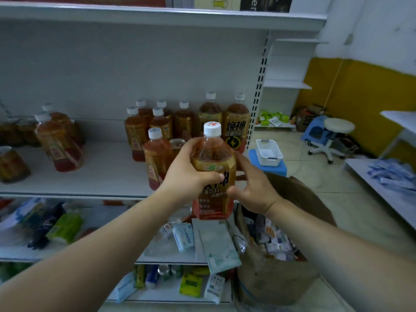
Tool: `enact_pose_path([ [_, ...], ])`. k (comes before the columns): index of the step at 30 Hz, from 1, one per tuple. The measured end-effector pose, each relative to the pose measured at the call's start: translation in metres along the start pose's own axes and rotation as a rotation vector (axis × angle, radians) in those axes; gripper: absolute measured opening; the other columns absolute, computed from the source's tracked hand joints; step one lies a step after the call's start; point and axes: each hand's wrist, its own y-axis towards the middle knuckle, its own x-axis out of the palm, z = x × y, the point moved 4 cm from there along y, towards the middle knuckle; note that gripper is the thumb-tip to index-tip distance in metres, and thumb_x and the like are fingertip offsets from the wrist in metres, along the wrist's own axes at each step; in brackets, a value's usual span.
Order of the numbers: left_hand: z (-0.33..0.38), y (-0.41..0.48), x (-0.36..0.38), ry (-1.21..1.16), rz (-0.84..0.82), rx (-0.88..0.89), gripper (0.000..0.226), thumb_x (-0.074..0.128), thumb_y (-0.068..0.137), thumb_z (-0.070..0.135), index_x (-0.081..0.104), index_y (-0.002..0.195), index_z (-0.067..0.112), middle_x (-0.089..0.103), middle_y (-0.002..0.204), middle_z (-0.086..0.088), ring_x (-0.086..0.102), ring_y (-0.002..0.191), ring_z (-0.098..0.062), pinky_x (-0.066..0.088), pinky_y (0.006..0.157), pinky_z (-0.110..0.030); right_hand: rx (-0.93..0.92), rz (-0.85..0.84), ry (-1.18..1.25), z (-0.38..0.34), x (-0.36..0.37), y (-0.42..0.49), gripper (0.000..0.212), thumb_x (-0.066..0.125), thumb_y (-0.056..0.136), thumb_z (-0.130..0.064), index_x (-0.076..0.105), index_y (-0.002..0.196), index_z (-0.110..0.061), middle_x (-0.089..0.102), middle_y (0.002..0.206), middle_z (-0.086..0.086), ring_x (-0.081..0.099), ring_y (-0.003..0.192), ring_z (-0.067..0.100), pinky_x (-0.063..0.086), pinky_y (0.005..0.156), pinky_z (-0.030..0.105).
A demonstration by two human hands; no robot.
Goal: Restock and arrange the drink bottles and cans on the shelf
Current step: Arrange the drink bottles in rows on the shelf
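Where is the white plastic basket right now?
In the head view, the white basket sits on a blue stool on the floor, right of the shelf, beyond the right hand.

Held bottle [212,174]: amber liquid, white cap, gold label, black characters, red base band. Shelf [108,170]: white. Basket [269,152]: white, on blue stool [278,168]. Wall [351,97]: mustard yellow below, white above.
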Motion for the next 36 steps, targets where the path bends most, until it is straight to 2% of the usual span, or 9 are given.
enact_pose_path([
  [3, 0.004, 0.006, 0.027, -0.019, -0.007, 0.009, 0.083, 0.086, 0.060, 0.018, 0.040, 0.126, 0.041, 0.063, 0.105, 0.018, 0.061, 0.093, 0.006, 0.051, 0.076, -0.015, 0.119, -0.007, 0.104, 0.009, -0.008, -0.009, 0.097, 0.079, 0.058, -0.060, 0.018, 0.133, -0.065, 0.052, 0.116, -0.039, 0.051, 0.109, -0.014, 0.046, 0.081, 0.010],
  [7, 0.008, 0.018, 0.050, 0.103, -0.070, 0.018, 0.084, 0.084, 0.063, 0.021, 0.040, 0.133, 0.032, 0.056, 0.123, 0.005, 0.057, 0.110, -0.010, 0.049, 0.094, -0.034, 0.243, 0.100, 0.182, 0.032, -0.021, -0.015, 0.089, 0.083, 0.053, -0.050, 0.030, 0.124, -0.058, 0.058, 0.108, -0.031, 0.055, 0.103, -0.012, 0.044, 0.080, 0.012],
  [11, 0.007, 0.031, 0.035, 0.362, -0.004, 0.093, 0.085, 0.079, 0.068, 0.039, 0.034, 0.140, 0.035, 0.039, 0.130, 0.013, 0.043, 0.110, -0.004, 0.040, 0.089, -0.022, 0.335, 0.218, 0.230, 0.059, -0.026, -0.018, 0.092, 0.086, 0.062, -0.035, 0.028, 0.132, -0.047, 0.053, 0.113, -0.024, 0.054, 0.108, 0.002, 0.046, 0.092, 0.028],
  [13, 0.001, 0.035, 0.020, 0.389, 0.106, 0.116, 0.079, 0.077, 0.071, 0.039, 0.035, 0.138, 0.035, 0.035, 0.130, 0.011, 0.041, 0.115, -0.008, 0.042, 0.096, -0.030, 0.346, 0.241, 0.294, 0.070, -0.029, -0.014, 0.090, 0.086, 0.064, -0.030, 0.028, 0.131, -0.045, 0.055, 0.118, -0.016, 0.055, 0.110, 0.004, 0.048, 0.096, 0.035],
  [16, -0.016, 0.046, 0.007, 0.427, 0.213, 0.035, 0.088, 0.076, 0.072, 0.038, 0.025, 0.144, 0.031, 0.023, 0.146, 0.003, 0.028, 0.134, -0.025, 0.030, 0.109, -0.048, 0.339, 0.205, 0.330, 0.077, -0.030, -0.003, 0.090, 0.085, 0.059, -0.038, 0.028, 0.126, -0.052, 0.056, 0.120, -0.016, 0.056, 0.109, 0.001, 0.050, 0.095, 0.039],
  [20, -0.041, 0.062, 0.010, 0.423, 0.132, -0.146, 0.102, 0.076, 0.072, 0.044, 0.012, 0.149, 0.027, 0.020, 0.153, -0.004, 0.025, 0.139, -0.028, 0.030, 0.110, -0.045, 0.308, 0.149, 0.315, 0.084, -0.027, 0.017, 0.091, 0.083, 0.063, -0.040, 0.024, 0.131, -0.051, 0.053, 0.127, -0.014, 0.052, 0.116, 0.006, 0.047, 0.099, 0.045],
  [29, -0.065, 0.067, 0.012, 0.468, 0.095, -0.098, 0.079, 0.074, 0.075, 0.040, 0.029, 0.139, 0.034, 0.054, 0.126, 0.009, 0.051, 0.110, -0.012, 0.040, 0.081, -0.028, 0.280, 0.156, 0.163, 0.102, -0.028, 0.069, 0.096, 0.078, 0.077, -0.032, 0.015, 0.148, -0.039, 0.051, 0.135, -0.009, 0.048, 0.124, 0.018, 0.043, 0.097, 0.037],
  [33, -0.068, 0.067, 0.008, 0.492, 0.124, -0.087, 0.071, 0.071, 0.079, 0.038, 0.028, 0.135, 0.041, 0.048, 0.095, 0.029, 0.047, 0.092, -0.004, 0.037, 0.069, -0.018, 0.291, 0.162, 0.130, 0.111, -0.027, 0.088, 0.100, 0.078, 0.076, -0.030, 0.011, 0.150, -0.031, 0.048, 0.140, 0.000, 0.046, 0.128, 0.022, 0.041, 0.104, 0.048],
  [36, -0.069, 0.069, 0.007, 0.498, 0.123, -0.070, 0.068, 0.072, 0.077, 0.039, 0.028, 0.129, 0.047, 0.042, 0.089, 0.034, 0.045, 0.090, -0.001, 0.034, 0.067, -0.016, 0.299, 0.180, 0.095, 0.119, -0.029, 0.101, 0.100, 0.079, 0.074, -0.028, 0.015, 0.150, -0.028, 0.047, 0.140, 0.005, 0.043, 0.130, 0.025, 0.039, 0.104, 0.051],
])
